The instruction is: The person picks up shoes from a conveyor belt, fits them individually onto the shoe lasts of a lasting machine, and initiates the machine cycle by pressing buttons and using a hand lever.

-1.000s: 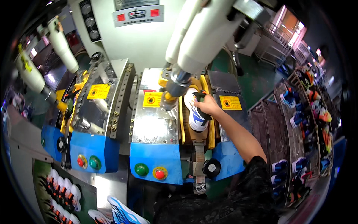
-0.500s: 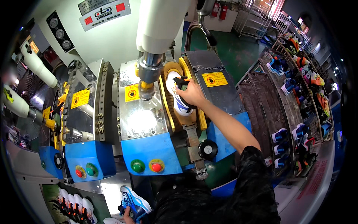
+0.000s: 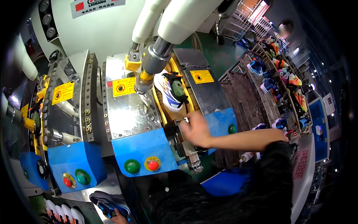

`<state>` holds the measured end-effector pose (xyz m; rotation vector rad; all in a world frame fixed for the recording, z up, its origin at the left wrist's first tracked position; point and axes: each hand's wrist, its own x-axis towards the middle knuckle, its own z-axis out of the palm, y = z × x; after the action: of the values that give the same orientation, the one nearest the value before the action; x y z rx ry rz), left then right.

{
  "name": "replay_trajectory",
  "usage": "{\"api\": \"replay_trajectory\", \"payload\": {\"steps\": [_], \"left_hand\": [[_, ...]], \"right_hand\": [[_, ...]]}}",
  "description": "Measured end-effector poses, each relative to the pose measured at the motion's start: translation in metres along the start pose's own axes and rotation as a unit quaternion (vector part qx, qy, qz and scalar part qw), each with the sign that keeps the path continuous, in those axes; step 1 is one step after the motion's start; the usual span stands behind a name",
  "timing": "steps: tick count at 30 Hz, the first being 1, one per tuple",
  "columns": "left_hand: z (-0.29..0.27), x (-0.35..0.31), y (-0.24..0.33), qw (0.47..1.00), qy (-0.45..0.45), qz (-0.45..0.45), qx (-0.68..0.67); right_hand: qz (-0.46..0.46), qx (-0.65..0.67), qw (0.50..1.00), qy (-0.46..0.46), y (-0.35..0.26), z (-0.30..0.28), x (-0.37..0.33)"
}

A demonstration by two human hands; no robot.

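A white and blue sports shoe (image 3: 169, 91) with an orange-trimmed, dark green and black upper lies in the yellow-sided cradle of a press (image 3: 136, 115). Just in front of its near end is my right hand (image 3: 197, 130), off the shoe, beside a metal fitting (image 3: 181, 123) on the press. Motion blurs its fingers, so I cannot tell whether they grip the fitting. At the lower left, my left hand (image 3: 120, 217) is closed on a dark blue shoe (image 3: 108, 203) with a pale sole edge. The picture's lower edge cuts off part of that hand.
Thick white press arms (image 3: 188, 18) with metal ends hang over the cradle. Green (image 3: 132, 166) and red (image 3: 153, 165) buttons sit on the blue front panel. A similar press (image 3: 71, 108) stands left. Several white-soled shoes (image 3: 65, 212) lie lower left; a shoe rack (image 3: 276, 74) stands right.
My right hand has let go of the shoe in the cradle and come nearer to me, to the cradle's front end. The blue shoe in my left hand has turned. The view has shifted.
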<state>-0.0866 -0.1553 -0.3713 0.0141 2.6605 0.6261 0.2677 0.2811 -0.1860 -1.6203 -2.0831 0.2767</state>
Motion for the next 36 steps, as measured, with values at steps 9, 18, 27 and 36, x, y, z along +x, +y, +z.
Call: {"api": "replay_trajectory", "payload": {"steps": [9, 18, 27, 36], "left_hand": [[-0.003, -0.005, 0.007, 0.981, -0.04, 0.073, -0.176], [0.019, 0.032, -0.021, 0.976, -0.038, 0.096, -0.193], [-0.009, -0.058, 0.086, 0.986, 0.096, 0.129, -0.038], [-0.006, -0.068, 0.113, 0.978, 0.145, 0.153, -0.014]], "right_hand": [[-0.553, 0.103, 0.746, -0.357, -0.015, -0.01, 0.002], [0.072, 0.171, 0.982, 0.015, -0.011, 0.023, 0.097], [0.124, 0.1, 0.98, -0.119, 0.014, 0.075, 0.146], [0.108, 0.082, 0.987, -0.092, 0.008, 0.067, 0.142]]}}
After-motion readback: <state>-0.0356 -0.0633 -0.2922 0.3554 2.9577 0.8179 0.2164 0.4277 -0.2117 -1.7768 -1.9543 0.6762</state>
